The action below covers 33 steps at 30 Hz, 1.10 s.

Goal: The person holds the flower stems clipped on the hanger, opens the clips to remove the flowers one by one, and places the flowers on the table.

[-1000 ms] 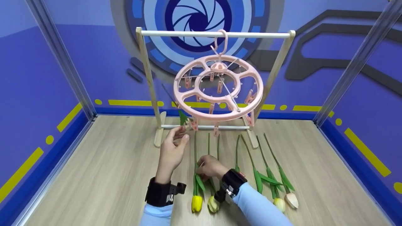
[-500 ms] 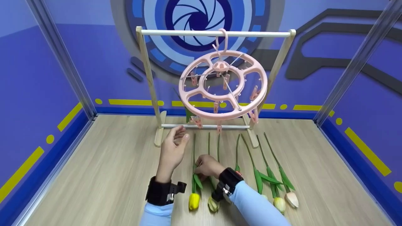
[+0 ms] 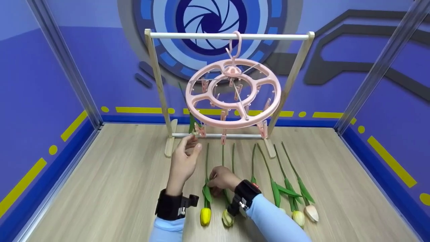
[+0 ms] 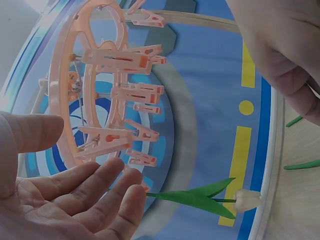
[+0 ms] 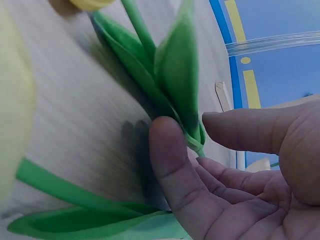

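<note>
My right hand is at the stem of a yellow tulip on the wooden table, thumb and fingers curled round it just below the green leaves. My left hand is raised, palm up and fingers relaxed, holding nothing. Just above its fingertips is the lower left side of a round pink clip hanger, with several clothes pegs dangling. Beyond the left fingers a pale tulip hangs bloom down; the upper end of its stem is hidden behind them in the left wrist view.
The hanger hooks over the top bar of a wooden stand. Right of the yellow tulip lies a greenish-white tulip; more tulips lie farther right, including a pale pink one. Patterned blue walls enclose the table.
The hanger has swung right and back left, turning slightly, and the hanging tulip swayed with it. The yellow tulip has shifted left and its leaves have turned. My left hand has stayed still.
</note>
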Each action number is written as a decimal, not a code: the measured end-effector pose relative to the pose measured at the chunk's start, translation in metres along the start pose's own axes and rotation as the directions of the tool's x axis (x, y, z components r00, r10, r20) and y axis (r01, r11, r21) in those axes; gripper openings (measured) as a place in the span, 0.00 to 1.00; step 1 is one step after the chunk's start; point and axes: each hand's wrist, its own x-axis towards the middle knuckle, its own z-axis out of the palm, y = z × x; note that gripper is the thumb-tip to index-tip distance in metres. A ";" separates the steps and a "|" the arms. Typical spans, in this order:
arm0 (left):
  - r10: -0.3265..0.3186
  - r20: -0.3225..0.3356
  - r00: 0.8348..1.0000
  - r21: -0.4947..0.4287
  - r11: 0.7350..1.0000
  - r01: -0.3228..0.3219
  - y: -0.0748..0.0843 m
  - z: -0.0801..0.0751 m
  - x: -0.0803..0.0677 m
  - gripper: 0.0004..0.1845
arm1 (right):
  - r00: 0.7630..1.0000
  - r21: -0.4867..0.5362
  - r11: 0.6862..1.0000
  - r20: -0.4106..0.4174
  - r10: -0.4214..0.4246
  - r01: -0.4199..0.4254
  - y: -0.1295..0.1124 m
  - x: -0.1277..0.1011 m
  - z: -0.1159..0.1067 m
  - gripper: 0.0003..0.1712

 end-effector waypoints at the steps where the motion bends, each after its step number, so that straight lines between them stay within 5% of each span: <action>1: 0.000 -0.002 1.000 0.002 1.000 0.000 0.000 0.000 0.000 0.21 | 1.000 0.006 1.000 0.005 0.001 -0.001 0.000 -0.001 0.000 0.07; 20: 0.003 -0.029 1.000 0.017 1.000 -0.003 -0.003 -0.006 -0.002 0.22 | 0.997 0.033 0.998 0.060 -0.056 0.054 0.007 -0.011 -0.016 0.02; 25: -0.014 -0.031 0.999 0.018 1.000 0.014 -0.003 -0.008 -0.002 0.21 | 0.981 -0.065 0.982 0.095 -0.172 0.178 0.002 -0.017 -0.014 0.07; 33: -0.017 -0.021 1.000 0.012 1.000 0.017 -0.001 -0.009 0.000 0.21 | 0.927 -0.209 0.912 0.207 -0.312 0.354 -0.017 -0.025 -0.003 0.09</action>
